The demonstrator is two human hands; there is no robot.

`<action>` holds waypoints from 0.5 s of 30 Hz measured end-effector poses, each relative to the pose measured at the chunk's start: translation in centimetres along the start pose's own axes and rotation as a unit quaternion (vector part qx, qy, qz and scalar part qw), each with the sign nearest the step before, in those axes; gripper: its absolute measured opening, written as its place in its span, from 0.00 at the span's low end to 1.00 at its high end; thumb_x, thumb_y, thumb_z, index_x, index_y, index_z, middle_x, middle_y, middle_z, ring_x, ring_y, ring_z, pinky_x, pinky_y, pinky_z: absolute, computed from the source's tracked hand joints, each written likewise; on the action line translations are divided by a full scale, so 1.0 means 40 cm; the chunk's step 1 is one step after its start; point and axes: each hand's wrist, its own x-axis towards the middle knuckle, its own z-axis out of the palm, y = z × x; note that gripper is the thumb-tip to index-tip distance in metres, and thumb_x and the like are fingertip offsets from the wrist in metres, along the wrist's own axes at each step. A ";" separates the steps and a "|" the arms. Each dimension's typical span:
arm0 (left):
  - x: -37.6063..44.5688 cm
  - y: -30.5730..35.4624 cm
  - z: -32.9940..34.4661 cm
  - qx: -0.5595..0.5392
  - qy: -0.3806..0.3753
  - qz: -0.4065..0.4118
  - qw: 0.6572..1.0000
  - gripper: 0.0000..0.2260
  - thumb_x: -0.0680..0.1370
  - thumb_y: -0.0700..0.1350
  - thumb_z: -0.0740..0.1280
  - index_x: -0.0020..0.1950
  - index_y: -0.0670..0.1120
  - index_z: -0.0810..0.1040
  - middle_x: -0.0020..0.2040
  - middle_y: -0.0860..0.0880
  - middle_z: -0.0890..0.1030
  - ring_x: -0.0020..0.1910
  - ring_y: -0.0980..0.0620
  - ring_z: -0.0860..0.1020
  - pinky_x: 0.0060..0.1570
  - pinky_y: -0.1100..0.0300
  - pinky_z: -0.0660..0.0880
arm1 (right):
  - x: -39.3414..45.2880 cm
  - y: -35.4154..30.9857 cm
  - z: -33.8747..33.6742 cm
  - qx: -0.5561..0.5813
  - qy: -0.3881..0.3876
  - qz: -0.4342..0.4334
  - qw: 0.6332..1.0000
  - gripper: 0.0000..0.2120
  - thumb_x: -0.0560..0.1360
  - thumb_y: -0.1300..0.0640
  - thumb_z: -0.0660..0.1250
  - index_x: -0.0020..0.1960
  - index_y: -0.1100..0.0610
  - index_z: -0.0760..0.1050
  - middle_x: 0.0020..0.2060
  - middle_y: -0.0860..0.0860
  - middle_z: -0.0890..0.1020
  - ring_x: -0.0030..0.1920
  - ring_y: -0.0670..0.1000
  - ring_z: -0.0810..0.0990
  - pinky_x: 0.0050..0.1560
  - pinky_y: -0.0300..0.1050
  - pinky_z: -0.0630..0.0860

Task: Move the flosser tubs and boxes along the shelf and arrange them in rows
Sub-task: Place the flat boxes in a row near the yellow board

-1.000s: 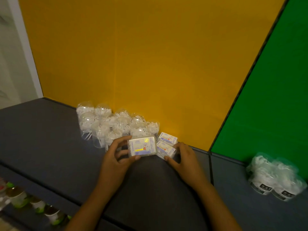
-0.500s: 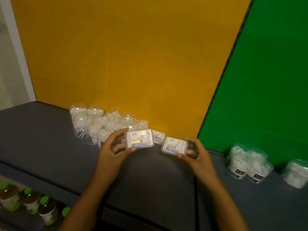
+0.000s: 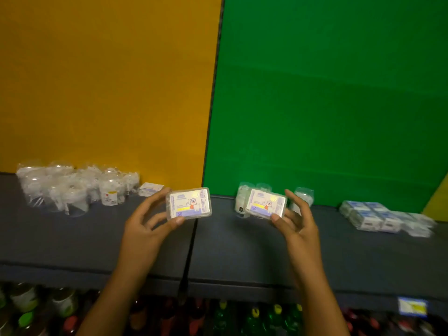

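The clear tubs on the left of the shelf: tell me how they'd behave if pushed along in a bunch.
The clear tubs look like thin plastic, so probably light and easy to slide. They stand upright and taller than the flat boxes, so a push near the top might tip one. Packed closely, they'd likely nudge each other.

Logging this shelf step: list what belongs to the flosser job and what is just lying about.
Job:
left hand holding a flosser box
right hand holding a second box
clear tubs
stacked boxes
shelf

Lying about:
bottles below
price tag
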 end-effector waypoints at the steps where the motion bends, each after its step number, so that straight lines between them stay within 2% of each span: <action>1: -0.019 0.008 0.029 -0.005 -0.005 0.001 1.000 0.27 0.70 0.30 0.71 0.67 0.47 0.74 0.63 0.50 0.79 0.54 0.52 0.82 0.48 0.67 0.78 | -0.015 -0.015 -0.042 -0.004 0.010 -0.004 1.000 0.26 0.75 0.71 0.67 0.68 0.50 0.72 0.48 0.50 0.85 0.50 0.44 0.84 0.53 0.42 0.80; 6: -0.121 0.033 0.169 -0.032 -0.022 0.009 0.999 0.26 0.70 0.31 0.71 0.66 0.47 0.75 0.60 0.55 0.81 0.51 0.53 0.83 0.46 0.67 0.78 | -0.104 -0.068 -0.246 -0.012 0.059 0.001 0.998 0.24 0.75 0.70 0.67 0.65 0.49 0.73 0.52 0.52 0.85 0.53 0.50 0.84 0.57 0.47 0.80; 11: -0.191 0.040 0.308 -0.057 -0.057 0.005 0.997 0.26 0.70 0.34 0.73 0.65 0.50 0.75 0.61 0.53 0.80 0.53 0.51 0.82 0.48 0.65 0.79 | -0.186 -0.135 -0.425 -0.034 0.097 -0.008 0.995 0.22 0.76 0.69 0.67 0.65 0.50 0.73 0.54 0.53 0.84 0.53 0.48 0.83 0.56 0.42 0.79; 15: -0.223 0.056 0.412 -0.073 -0.089 0.019 0.993 0.25 0.69 0.33 0.73 0.63 0.51 0.77 0.61 0.53 0.80 0.52 0.52 0.82 0.47 0.66 0.78 | -0.219 -0.170 -0.534 -0.050 0.125 -0.022 0.991 0.22 0.76 0.66 0.68 0.65 0.47 0.74 0.56 0.51 0.84 0.56 0.48 0.83 0.52 0.39 0.79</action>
